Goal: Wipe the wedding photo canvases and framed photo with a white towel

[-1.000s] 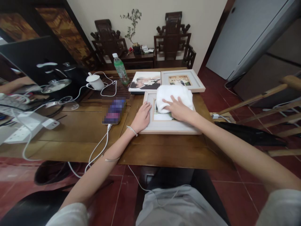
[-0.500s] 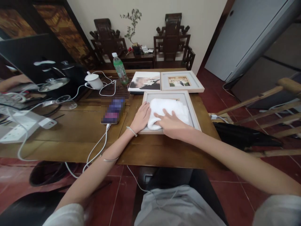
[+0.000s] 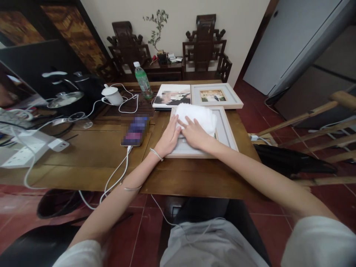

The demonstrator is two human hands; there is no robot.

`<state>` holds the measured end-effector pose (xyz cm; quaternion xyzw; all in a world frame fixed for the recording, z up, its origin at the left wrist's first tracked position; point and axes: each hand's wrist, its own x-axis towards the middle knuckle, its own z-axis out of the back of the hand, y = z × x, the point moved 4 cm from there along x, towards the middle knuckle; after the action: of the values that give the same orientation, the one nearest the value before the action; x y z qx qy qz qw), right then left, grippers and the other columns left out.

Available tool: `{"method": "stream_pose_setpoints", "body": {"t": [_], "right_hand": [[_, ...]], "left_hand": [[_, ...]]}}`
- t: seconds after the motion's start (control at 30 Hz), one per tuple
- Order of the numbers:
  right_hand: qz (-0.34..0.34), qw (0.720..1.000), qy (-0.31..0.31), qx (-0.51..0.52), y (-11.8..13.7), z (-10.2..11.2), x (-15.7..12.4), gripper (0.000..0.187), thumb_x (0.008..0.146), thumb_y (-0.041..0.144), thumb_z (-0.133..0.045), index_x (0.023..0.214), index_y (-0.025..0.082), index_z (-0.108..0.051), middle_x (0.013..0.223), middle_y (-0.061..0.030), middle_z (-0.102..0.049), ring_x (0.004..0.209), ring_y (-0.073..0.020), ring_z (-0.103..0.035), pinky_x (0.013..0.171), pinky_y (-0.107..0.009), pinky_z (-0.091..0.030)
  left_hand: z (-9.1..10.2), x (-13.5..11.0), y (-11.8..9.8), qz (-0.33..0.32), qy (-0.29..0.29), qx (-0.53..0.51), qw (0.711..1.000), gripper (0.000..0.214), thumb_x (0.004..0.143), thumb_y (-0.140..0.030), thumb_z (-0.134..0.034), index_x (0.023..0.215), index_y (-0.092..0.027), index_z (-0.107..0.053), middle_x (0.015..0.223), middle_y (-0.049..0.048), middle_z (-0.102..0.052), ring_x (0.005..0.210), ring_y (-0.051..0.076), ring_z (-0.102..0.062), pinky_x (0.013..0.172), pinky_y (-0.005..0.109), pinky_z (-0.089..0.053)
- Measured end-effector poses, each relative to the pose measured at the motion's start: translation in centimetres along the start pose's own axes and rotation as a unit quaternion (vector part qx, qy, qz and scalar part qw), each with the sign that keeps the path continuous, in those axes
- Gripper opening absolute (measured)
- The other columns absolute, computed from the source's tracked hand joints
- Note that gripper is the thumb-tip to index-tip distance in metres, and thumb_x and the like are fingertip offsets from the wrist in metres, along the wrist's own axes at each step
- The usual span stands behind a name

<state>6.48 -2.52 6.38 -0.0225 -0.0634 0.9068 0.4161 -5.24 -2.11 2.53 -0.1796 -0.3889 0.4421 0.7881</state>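
Note:
A light wooden picture frame (image 3: 228, 128) lies flat at the near right of the table. On its upper part sits a folded white towel (image 3: 198, 113). My right hand (image 3: 196, 133) presses on the towel from above, fingers spread and not wrapped round it. My left hand (image 3: 169, 137) lies with fingers stretched along the frame's left edge, holding nothing, its fingertips beside the towel. The two hands are close together. Most of the picture inside the frame is hidden under the towel and my right hand.
Behind lie a second frame (image 3: 236, 100) and a white-edged photo panel (image 3: 172, 89). Leftward are a phone (image 3: 136, 131) on a cable, a green bottle (image 3: 143, 81), a lidded white cup (image 3: 112, 95) and a power strip (image 3: 20, 152). The wooden table (image 3: 191, 178) ends close to my body.
My right hand has slid the towel away from me and slightly left, uncovering the frame's lower part. My left hand stays at the frame's left edge.

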Motion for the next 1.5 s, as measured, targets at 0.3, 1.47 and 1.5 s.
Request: {"method": "stream_pose_setpoints", "body": {"t": [0.3, 1.47, 1.5], "right_hand": [[0.124, 0.982, 0.088, 0.115, 2.8, 2.8, -5.8, 0.051, 0.077, -0.003, -0.042, 0.110, 0.022, -0.070, 0.140, -0.0063, -0.055, 0.132, -0.0323, -0.043, 0.094, -0.048, -0.044], [-0.162, 0.984, 0.014, -0.073, -13.8, -1.0, -4.3, 0.053, 0.079, 0.002, -0.043, 0.124, 0.017, -0.065, 0.148, -0.0084, -0.045, 0.140, -0.0362, -0.028, 0.108, -0.061, -0.025], [-0.152, 0.985, 0.018, -0.078, -13.7, -0.9, -5.2, 0.053, 0.077, 0.001, -0.043, 0.122, 0.016, -0.067, 0.149, -0.0081, -0.045, 0.140, -0.0360, -0.028, 0.108, -0.060, -0.026]], "left_hand": [[-0.4, 0.0, 1.3, 0.075, 0.003, -0.010, 0.997, 0.059, 0.101, -0.049, -0.016, 0.144, -0.015, -0.038, 0.152, 0.0121, -0.039, 0.144, 0.021, -0.029, 0.120, 0.042, -0.021], [0.1, -0.2, 0.2, -0.016, -0.011, 0.045, 0.999, 0.051, 0.076, 0.002, -0.037, 0.119, -0.014, -0.060, 0.122, 0.0098, -0.067, 0.117, 0.022, -0.061, 0.107, 0.041, -0.044], [0.1, -0.2, 0.2, -0.014, -0.012, 0.047, 0.999, 0.051, 0.076, 0.002, -0.037, 0.119, -0.015, -0.060, 0.121, 0.0093, -0.067, 0.116, 0.022, -0.062, 0.106, 0.041, -0.045]]}}
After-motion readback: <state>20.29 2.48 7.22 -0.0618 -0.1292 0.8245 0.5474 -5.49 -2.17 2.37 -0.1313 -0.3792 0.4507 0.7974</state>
